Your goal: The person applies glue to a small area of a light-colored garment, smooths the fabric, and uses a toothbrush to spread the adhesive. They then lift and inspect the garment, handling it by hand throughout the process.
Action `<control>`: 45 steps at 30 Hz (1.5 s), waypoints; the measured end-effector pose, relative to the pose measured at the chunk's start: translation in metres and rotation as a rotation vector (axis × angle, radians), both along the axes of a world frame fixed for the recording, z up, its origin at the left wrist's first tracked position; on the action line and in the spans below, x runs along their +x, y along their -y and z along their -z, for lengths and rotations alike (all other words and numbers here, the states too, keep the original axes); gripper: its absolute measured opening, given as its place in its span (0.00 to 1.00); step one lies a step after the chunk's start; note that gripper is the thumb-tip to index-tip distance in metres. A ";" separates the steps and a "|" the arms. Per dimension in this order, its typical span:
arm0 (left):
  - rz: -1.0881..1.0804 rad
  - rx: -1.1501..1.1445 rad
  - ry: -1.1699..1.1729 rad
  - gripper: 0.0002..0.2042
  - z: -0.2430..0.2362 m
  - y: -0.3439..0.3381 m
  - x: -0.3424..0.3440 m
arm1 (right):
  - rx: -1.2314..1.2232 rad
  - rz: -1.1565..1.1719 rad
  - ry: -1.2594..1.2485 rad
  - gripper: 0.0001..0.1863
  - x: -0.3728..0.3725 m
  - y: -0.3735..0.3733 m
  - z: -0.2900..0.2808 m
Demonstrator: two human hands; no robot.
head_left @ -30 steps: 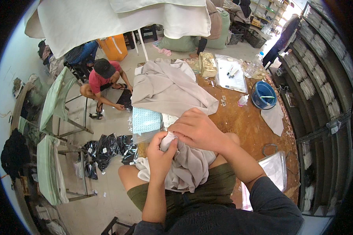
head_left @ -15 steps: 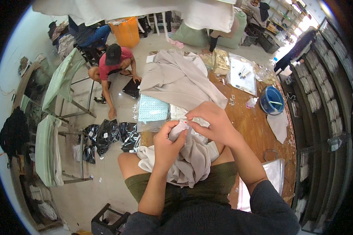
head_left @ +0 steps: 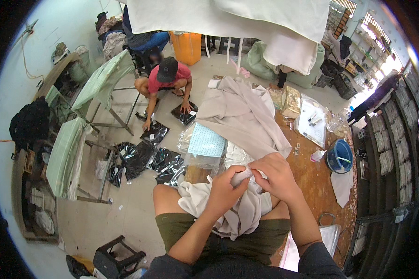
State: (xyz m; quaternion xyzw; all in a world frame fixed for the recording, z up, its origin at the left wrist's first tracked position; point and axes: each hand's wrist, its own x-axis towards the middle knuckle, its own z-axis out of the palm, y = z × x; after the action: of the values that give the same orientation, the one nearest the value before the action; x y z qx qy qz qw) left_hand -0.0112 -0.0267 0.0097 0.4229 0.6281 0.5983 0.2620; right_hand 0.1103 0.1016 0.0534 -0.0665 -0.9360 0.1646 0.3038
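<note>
Beige, softly woven cloth (head_left: pixel 241 215) is gathered in loose, rounded folds across the lap, and a bunched end of it is raised near the edge of the table. That end is grasped by the left hand (head_left: pixel 226 187), whose fingers are curled around it, the thumb pressed along its side. By the right hand (head_left: pixel 275 176), bent fingers are brought to the same end, tips against the fabric; whether anything is pinched between them cannot be told. Beyond the hands, a wide beige drape (head_left: pixel 244 116) is spread in smooth creases over the scuffed wooden table (head_left: pixel 307 181). Just beside it, a blue patterned pack (head_left: pixel 206 140) is sheathed in clear, wrinkled plastic. Toward the right, a round blue bucket (head_left: pixel 339 157) is set down. On the floor, glossy black plastic packets (head_left: pixel 134 159) are strewn, crumpled and flat.
</note>
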 end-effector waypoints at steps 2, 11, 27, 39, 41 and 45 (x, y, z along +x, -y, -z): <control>0.003 0.014 -0.013 0.12 0.001 0.002 -0.001 | -0.030 -0.009 -0.035 0.13 -0.001 0.000 0.003; 0.029 -0.030 0.025 0.13 0.010 0.006 -0.004 | -0.168 0.064 -0.124 0.13 0.006 -0.006 0.007; -0.027 -0.086 0.341 0.12 0.034 0.008 -0.014 | -0.284 0.672 0.178 0.07 0.113 -0.161 0.177; -0.134 -0.172 0.272 0.13 0.043 -0.015 -0.032 | 0.028 0.826 0.547 0.07 0.094 -0.316 0.247; -0.123 -0.194 0.294 0.13 0.046 -0.018 -0.036 | 0.038 0.852 0.555 0.06 0.090 -0.329 0.256; -0.135 -0.223 0.292 0.15 0.054 -0.019 -0.039 | 0.076 0.815 0.636 0.09 0.092 -0.330 0.285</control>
State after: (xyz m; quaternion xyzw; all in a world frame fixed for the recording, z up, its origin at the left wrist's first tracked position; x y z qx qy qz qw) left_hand -0.0500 -0.0076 -0.0442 0.2570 0.6728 0.5962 0.3549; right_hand 0.2028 0.4313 -0.2321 -0.4615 -0.8855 -0.0296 0.0458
